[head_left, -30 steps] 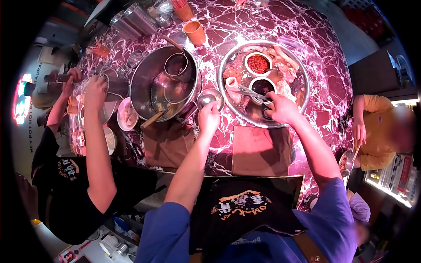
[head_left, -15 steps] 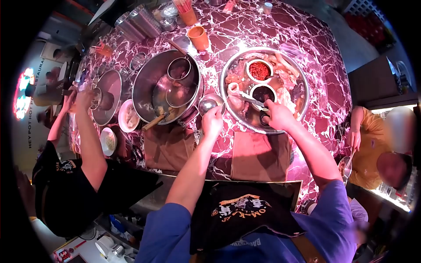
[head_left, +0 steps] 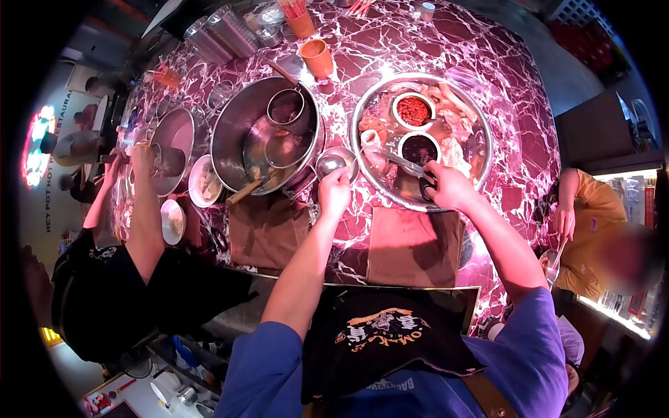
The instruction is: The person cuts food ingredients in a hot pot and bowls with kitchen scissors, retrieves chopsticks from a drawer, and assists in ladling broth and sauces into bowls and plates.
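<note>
My left hand [head_left: 335, 194] is closed on the near rim of a small shiny metal bowl [head_left: 329, 165], just left of a big round metal tray [head_left: 357, 164]. My right hand [head_left: 449, 187] grips scissors [head_left: 410, 166] with black handle loops at the tray's near right side. Their metal blades point left across the tray, beside a pale ring-shaped piece [head_left: 369, 139]. Meat pieces [head_left: 453, 157] lie in liquid in the tray. Among them stand a white cup of red bits [head_left: 412, 111] and a cup of dark sauce [head_left: 419, 148].
Left of the bowl stands a large metal pot [head_left: 221, 150] with a strainer [head_left: 286, 107] and a wooden handle [head_left: 245, 192]. Brown cloths [head_left: 412, 244] lie along the near edge. Co-workers stand left [head_left: 97, 299] and right [head_left: 592, 230]. An orange cup [head_left: 317, 59] stands behind.
The scissors and my right hand have shifted slightly right, and my left hand stays at the metal bowl. The co-worker's hands on the left have moved a little.
</note>
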Action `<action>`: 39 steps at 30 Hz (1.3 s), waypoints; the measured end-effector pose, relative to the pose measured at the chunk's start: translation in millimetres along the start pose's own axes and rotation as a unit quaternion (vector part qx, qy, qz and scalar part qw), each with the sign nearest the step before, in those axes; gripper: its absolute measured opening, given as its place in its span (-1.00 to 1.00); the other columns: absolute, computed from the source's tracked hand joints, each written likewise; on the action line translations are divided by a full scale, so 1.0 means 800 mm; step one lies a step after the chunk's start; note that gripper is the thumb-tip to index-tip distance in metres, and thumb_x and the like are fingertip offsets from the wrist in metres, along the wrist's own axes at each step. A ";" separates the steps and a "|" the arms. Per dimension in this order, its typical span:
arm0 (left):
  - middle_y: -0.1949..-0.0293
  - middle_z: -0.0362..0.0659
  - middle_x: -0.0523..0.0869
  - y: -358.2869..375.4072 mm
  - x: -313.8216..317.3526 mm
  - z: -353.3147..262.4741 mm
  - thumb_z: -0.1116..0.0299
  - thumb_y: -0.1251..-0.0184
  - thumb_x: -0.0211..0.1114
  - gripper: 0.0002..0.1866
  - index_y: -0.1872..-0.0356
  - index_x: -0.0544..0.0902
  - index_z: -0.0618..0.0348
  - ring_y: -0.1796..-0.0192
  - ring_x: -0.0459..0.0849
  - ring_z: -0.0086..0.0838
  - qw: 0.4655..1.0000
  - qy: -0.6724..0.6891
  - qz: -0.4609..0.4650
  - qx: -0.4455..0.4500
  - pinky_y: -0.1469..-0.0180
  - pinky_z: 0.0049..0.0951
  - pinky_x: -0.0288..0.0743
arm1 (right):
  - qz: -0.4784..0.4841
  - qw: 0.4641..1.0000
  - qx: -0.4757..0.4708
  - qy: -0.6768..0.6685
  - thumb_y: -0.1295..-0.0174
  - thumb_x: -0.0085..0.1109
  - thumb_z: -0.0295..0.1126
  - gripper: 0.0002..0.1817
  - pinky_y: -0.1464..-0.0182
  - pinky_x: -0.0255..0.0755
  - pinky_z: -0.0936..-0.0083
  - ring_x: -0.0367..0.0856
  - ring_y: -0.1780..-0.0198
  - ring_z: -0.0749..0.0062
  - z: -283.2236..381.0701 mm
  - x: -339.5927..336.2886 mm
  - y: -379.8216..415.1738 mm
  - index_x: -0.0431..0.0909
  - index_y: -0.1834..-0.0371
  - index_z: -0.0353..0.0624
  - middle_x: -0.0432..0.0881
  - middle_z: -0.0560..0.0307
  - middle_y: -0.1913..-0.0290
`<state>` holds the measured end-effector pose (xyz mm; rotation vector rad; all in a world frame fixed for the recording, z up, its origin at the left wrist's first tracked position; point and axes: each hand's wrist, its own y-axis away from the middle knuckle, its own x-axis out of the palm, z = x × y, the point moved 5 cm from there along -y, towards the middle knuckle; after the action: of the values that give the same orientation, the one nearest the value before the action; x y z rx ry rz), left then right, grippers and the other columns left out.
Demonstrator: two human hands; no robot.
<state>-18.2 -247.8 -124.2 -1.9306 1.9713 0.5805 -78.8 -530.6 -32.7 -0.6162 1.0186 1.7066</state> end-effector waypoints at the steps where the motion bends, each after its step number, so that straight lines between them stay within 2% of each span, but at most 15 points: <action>1: 0.17 0.06 0.79 0.000 0.000 -0.002 0.40 -0.36 0.23 -0.74 0.04 0.71 0.32 0.08 0.76 -0.34 1.000 -0.004 0.005 -0.005 -0.04 -0.44 0.54 | 0.000 1.000 0.003 -0.004 -0.09 0.25 -0.29 -0.50 -0.07 0.48 0.07 0.64 0.00 -0.15 0.002 -0.002 0.002 0.41 -0.11 -0.16 0.68 -0.27 0.11; 5: 0.27 0.05 0.79 0.000 0.005 0.000 0.39 -0.36 0.23 -0.75 0.05 0.72 0.27 0.20 0.78 -0.27 1.000 -0.019 0.006 -0.005 0.11 -0.35 0.56 | 0.008 1.000 0.008 -0.018 -0.08 0.27 -0.28 -0.51 -0.06 0.49 0.07 0.64 0.02 -0.16 0.006 0.007 0.000 0.41 -0.08 -0.17 0.68 -0.26 0.14; 8: 0.29 0.11 0.75 0.003 0.013 -0.003 0.35 -0.36 0.23 -0.77 0.10 0.72 0.24 0.22 0.78 -0.16 0.994 -0.049 -0.028 0.090 0.14 -0.31 0.57 | 0.000 0.999 0.035 -0.008 -0.11 0.27 -0.28 -0.55 -0.01 0.50 0.05 0.64 0.07 -0.20 0.019 0.014 -0.010 0.40 -0.03 -0.18 0.66 -0.26 0.17; 11: 0.26 0.09 0.77 0.005 0.012 -0.015 0.35 -0.36 0.25 -0.77 0.10 0.73 0.25 0.16 0.79 -0.19 0.998 -0.038 -0.032 0.044 0.10 -0.34 0.58 | -0.044 0.999 -0.025 -0.008 -0.12 0.27 -0.30 -0.56 0.00 0.50 0.03 0.64 0.06 -0.20 0.008 0.035 -0.020 0.41 -0.03 -0.20 0.65 -0.27 0.13; 13: 0.23 0.09 0.76 -0.001 0.013 -0.003 0.32 -0.35 0.22 -0.77 0.11 0.75 0.17 0.10 0.76 -0.07 0.999 -0.032 -0.021 0.013 0.06 -0.25 0.60 | -0.011 1.000 -0.010 -0.015 -0.13 0.26 -0.31 -0.58 -0.02 0.50 0.04 0.64 0.06 -0.19 -0.002 0.036 -0.015 0.42 -0.03 -0.20 0.65 -0.27 0.11; 15: 0.29 0.01 0.80 -0.009 0.009 0.002 0.42 -0.35 0.26 -0.80 0.11 0.74 0.27 0.21 0.78 -0.38 0.999 0.010 -0.023 0.024 0.11 -0.43 0.58 | -0.049 0.998 -0.024 -0.020 -0.10 0.25 -0.39 -0.58 0.00 0.51 0.02 0.66 0.09 -0.18 -0.015 0.031 0.001 0.48 -0.07 -0.14 0.67 -0.26 0.20; 16: 0.28 -0.03 0.81 -0.009 0.008 0.009 0.46 -0.34 0.25 -0.79 0.09 0.73 0.29 0.21 0.75 -0.45 1.000 -0.003 0.015 -0.013 0.09 -0.48 0.57 | -0.053 0.998 -0.028 -0.022 -0.09 0.25 -0.40 -0.57 0.00 0.51 0.03 0.66 0.08 -0.17 -0.028 0.031 0.006 0.48 -0.08 -0.14 0.67 -0.26 0.19; 17: 0.24 -0.04 0.80 -0.013 0.016 0.031 0.48 -0.32 0.25 -0.76 0.06 0.72 0.35 0.18 0.74 -0.47 0.996 0.085 0.021 -0.011 0.04 -0.51 0.55 | -0.054 0.998 -0.029 -0.027 -0.08 0.26 -0.42 -0.55 0.00 0.51 0.04 0.65 0.08 -0.17 -0.033 0.025 0.015 0.48 -0.10 -0.14 0.67 -0.25 0.19; 19: 0.19 -0.04 0.80 -0.010 0.005 0.010 0.48 -0.31 0.25 -0.74 0.05 0.71 0.39 0.13 0.73 -0.46 0.995 0.095 0.029 -0.032 -0.01 -0.53 0.53 | -0.055 0.998 -0.021 -0.025 -0.08 0.26 -0.42 -0.53 -0.02 0.52 0.07 0.64 0.04 -0.15 -0.041 0.011 0.026 0.47 -0.12 -0.15 0.66 -0.27 0.14; 20: 0.19 -0.03 0.80 -0.009 0.001 0.007 0.48 -0.31 0.25 -0.74 0.05 0.71 0.40 0.12 0.73 -0.46 0.996 0.079 0.031 -0.032 -0.01 -0.52 0.53 | -0.034 0.998 0.011 -0.048 -0.08 0.26 -0.40 -0.49 -0.05 0.52 0.09 0.64 0.00 -0.13 -0.040 0.005 0.030 0.44 -0.17 -0.12 0.65 -0.25 0.05; 23: 0.18 -0.01 0.80 -0.013 -0.002 0.005 0.47 -0.31 0.25 -0.74 0.06 0.71 0.41 0.11 0.73 -0.44 0.998 0.051 0.034 -0.021 -0.03 -0.50 0.53 | -0.053 0.997 0.031 0.035 -0.05 0.34 -0.24 -0.39 -0.11 0.50 0.11 0.62 -0.05 -0.12 -0.024 -0.013 0.033 0.39 -0.19 -0.11 0.64 -0.20 0.00; 27: 0.18 -0.03 0.80 -0.008 -0.005 -0.002 0.49 -0.35 0.23 -0.76 0.04 0.71 0.39 0.13 0.73 -0.48 0.998 0.028 0.051 -0.007 -0.02 -0.52 0.54 | -0.040 0.998 0.015 0.042 -0.01 0.38 -0.11 -0.37 -0.10 0.50 0.10 0.61 -0.05 -0.10 -0.016 0.005 0.007 0.38 -0.14 -0.08 0.61 -0.17 0.02; 29: 0.18 0.08 0.79 -0.008 -0.002 0.003 0.42 -0.34 0.24 -0.76 0.06 0.73 0.29 0.12 0.78 -0.28 0.997 0.061 0.052 0.023 0.01 -0.40 0.56 | -0.042 0.998 0.026 0.044 -0.02 0.36 -0.08 -0.36 -0.11 0.49 0.10 0.60 -0.06 -0.09 -0.010 0.017 -0.008 0.37 -0.14 -0.09 0.61 -0.15 0.01; 34: 0.15 0.10 0.77 -0.001 -0.011 -0.028 0.41 -0.34 0.19 -0.75 0.07 0.72 0.29 0.06 0.77 -0.16 0.998 -0.015 0.064 0.025 -0.02 -0.35 0.57 | -0.047 0.997 0.053 0.007 -0.04 0.35 -0.06 -0.35 -0.12 0.49 0.11 0.61 -0.06 -0.05 0.010 0.031 -0.014 0.37 -0.15 -0.12 0.62 -0.13 0.02; 39: 0.17 0.12 0.76 -0.007 -0.001 -0.027 0.39 -0.34 0.20 -0.75 0.09 0.73 0.29 0.07 0.76 -0.12 0.998 -0.022 0.049 0.042 0.00 -0.31 0.58 | -0.083 0.995 0.039 0.026 -0.10 0.31 -0.14 -0.50 0.01 0.52 0.05 0.65 0.04 -0.09 0.009 0.041 -0.012 0.41 0.00 -0.20 0.66 -0.18 0.12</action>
<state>-11.7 -258.2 -105.2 -1.7641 2.0387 0.5522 -81.0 -506.6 -58.4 -0.6779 1.0365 1.5049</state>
